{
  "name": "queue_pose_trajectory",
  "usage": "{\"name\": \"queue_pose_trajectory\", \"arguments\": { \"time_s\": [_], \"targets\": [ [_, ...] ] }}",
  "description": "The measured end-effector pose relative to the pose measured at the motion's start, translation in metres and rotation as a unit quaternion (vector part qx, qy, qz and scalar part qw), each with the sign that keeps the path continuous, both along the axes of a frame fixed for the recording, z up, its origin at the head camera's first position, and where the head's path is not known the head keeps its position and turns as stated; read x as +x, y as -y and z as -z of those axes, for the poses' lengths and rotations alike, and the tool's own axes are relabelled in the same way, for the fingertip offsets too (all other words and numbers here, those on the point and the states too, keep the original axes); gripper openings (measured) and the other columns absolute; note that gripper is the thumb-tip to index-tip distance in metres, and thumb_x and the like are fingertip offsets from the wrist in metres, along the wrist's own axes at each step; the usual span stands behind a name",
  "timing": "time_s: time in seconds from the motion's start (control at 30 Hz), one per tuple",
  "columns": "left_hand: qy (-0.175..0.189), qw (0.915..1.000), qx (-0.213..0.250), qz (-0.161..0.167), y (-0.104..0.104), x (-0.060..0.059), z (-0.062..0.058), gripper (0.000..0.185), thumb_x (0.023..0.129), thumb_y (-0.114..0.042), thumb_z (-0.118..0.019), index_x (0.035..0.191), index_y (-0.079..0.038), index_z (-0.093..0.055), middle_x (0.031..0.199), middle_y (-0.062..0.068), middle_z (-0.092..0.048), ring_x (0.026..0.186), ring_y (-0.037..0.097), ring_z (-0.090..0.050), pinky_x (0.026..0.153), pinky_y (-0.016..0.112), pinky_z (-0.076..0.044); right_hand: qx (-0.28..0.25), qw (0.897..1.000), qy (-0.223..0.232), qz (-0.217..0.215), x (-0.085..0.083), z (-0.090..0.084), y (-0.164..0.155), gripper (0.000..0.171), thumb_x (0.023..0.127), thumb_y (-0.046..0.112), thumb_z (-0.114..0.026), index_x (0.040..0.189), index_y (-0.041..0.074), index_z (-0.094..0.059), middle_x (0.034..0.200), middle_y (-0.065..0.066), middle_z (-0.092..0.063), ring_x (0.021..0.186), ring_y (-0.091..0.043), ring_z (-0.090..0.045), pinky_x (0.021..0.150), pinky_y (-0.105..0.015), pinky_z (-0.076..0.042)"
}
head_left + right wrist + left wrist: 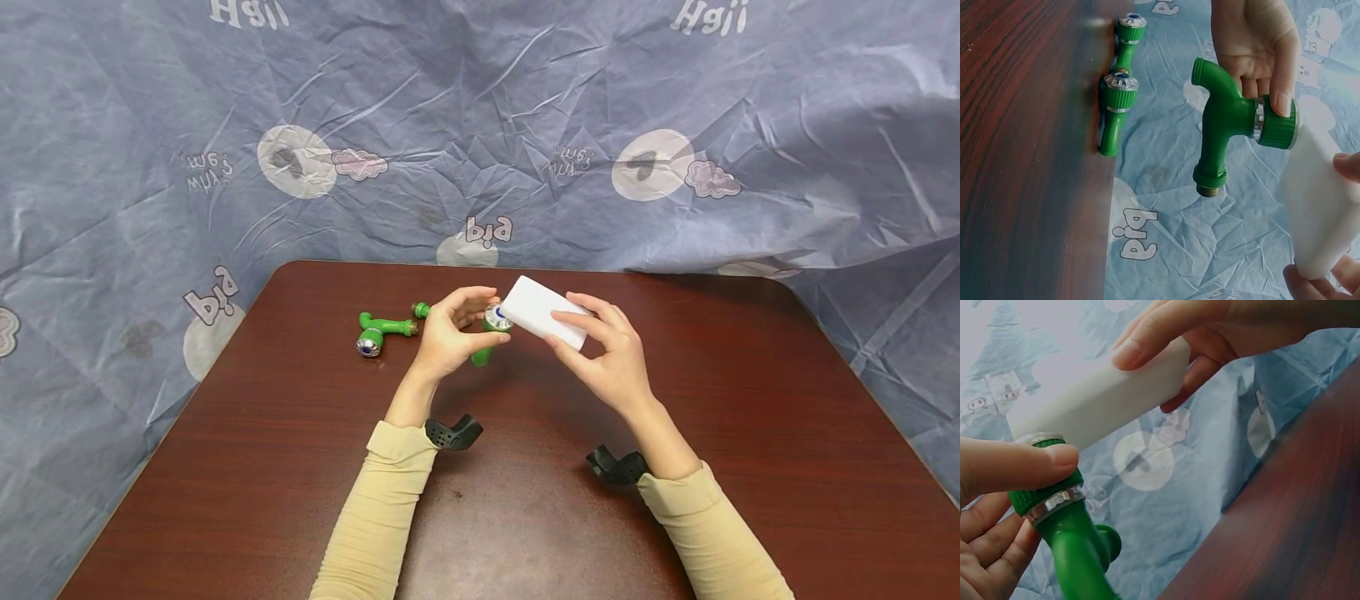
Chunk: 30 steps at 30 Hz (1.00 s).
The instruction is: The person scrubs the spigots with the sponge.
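My left hand grips a green plastic faucet by its ribbed knob, thumb on one side and fingers on the other. In the right wrist view the faucet is held above the table, its threaded brass end pointing down in that picture. My right hand holds a white sponge, a rectangular block, between thumb and fingers. One end of the sponge meets the silver-rimmed cap of the knob. In the head view the left hand hides much of the faucet.
Another green faucet lies on the dark red wooden table, left of my hands. Beside it is a further green faucet, partly behind my left hand. A blue-grey printed cloth hangs behind the table's far edge.
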State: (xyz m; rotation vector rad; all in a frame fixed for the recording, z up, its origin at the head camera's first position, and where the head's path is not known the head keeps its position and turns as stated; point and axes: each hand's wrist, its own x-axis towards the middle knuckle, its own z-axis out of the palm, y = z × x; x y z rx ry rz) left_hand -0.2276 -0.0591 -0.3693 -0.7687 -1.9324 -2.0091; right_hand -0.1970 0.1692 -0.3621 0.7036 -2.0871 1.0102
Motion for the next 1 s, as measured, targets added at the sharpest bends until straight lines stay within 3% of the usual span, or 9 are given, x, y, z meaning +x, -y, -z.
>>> {"name": "queue_pose_trajectory", "arguments": {
  "time_s": [0.1,0.2,0.33,0.53,0.67,0.8,1.0],
  "targets": [
    [-0.003,1.0000,0.004,-0.003,-0.001,-0.002,0.002,0.055,0.063,0.013,-0.080,0.114,0.004,-0.061,0.107,0.020,-0.065,0.098,0.018,-0.062,0.085,0.042,-0.049,0.002,1.000,-0.013,-0.016,0.000,0.001,0.002,0.029,0.069,0.014,-0.080,0.098,0.010,-0.074,0.116,-0.011,-0.063,0.104,-0.028,-0.055,0.084,-0.038,-0.043],
    [-0.005,0.9999,0.008,0.004,-0.002,0.004,-0.004,0.054,0.063,0.018,-0.077,0.113,0.009,-0.060,0.106,0.024,-0.064,0.097,0.019,-0.062,0.085,0.051,-0.046,0.007,0.999,-0.035,-0.029,0.001,0.003,0.006,0.030,0.068,0.013,-0.081,0.097,0.010,-0.075,0.115,-0.012,-0.063,0.100,-0.030,-0.055,0.082,-0.037,-0.043],
    [-0.011,0.9999,0.001,0.003,-0.003,0.013,-0.016,0.052,0.063,0.019,-0.076,0.112,0.013,-0.058,0.106,0.029,-0.062,0.096,0.024,-0.062,0.084,0.055,-0.045,0.022,0.999,-0.049,-0.010,0.002,0.004,0.009,0.030,0.069,0.015,-0.081,0.098,0.010,-0.075,0.115,-0.013,-0.063,0.098,-0.031,-0.056,0.079,-0.039,-0.043],
    [0.006,0.9999,-0.010,-0.011,-0.003,0.017,-0.020,0.052,0.064,0.016,-0.077,0.112,0.012,-0.058,0.106,0.029,-0.062,0.097,0.025,-0.062,0.086,0.052,-0.046,0.004,0.997,-0.039,0.064,0.001,0.003,0.007,0.030,0.069,0.014,-0.081,0.099,0.010,-0.075,0.115,-0.011,-0.063,0.099,-0.030,-0.056,0.077,-0.044,-0.043],
    [0.006,0.9999,-0.007,-0.011,-0.002,0.017,-0.020,0.052,0.064,0.016,-0.077,0.112,0.012,-0.058,0.106,0.030,-0.062,0.097,0.025,-0.062,0.086,0.054,-0.045,-0.019,0.998,-0.054,0.039,0.000,0.002,0.006,0.031,0.069,0.013,-0.081,0.100,0.010,-0.074,0.117,-0.011,-0.062,0.102,-0.031,-0.056,0.079,-0.045,-0.043],
    [0.000,1.0000,-0.005,-0.005,-0.002,0.016,-0.019,0.052,0.064,0.016,-0.077,0.112,0.013,-0.058,0.106,0.029,-0.062,0.097,0.027,-0.062,0.085,0.058,-0.044,0.014,0.998,-0.053,-0.004,0.001,0.002,0.008,0.031,0.070,0.018,-0.081,0.100,0.011,-0.074,0.119,-0.012,-0.061,0.102,-0.031,-0.055,0.078,-0.046,-0.044],
    [0.001,0.9998,-0.013,-0.012,-0.002,0.016,-0.021,0.050,0.065,0.015,-0.077,0.112,0.012,-0.059,0.106,0.029,-0.062,0.097,0.031,-0.062,0.084,0.053,-0.046,0.032,0.998,-0.027,0.047,0.000,0.003,0.005,0.031,0.069,0.018,-0.082,0.098,0.011,-0.074,0.117,-0.011,-0.062,0.101,-0.031,-0.055,0.079,-0.044,-0.043]
  ]
}}
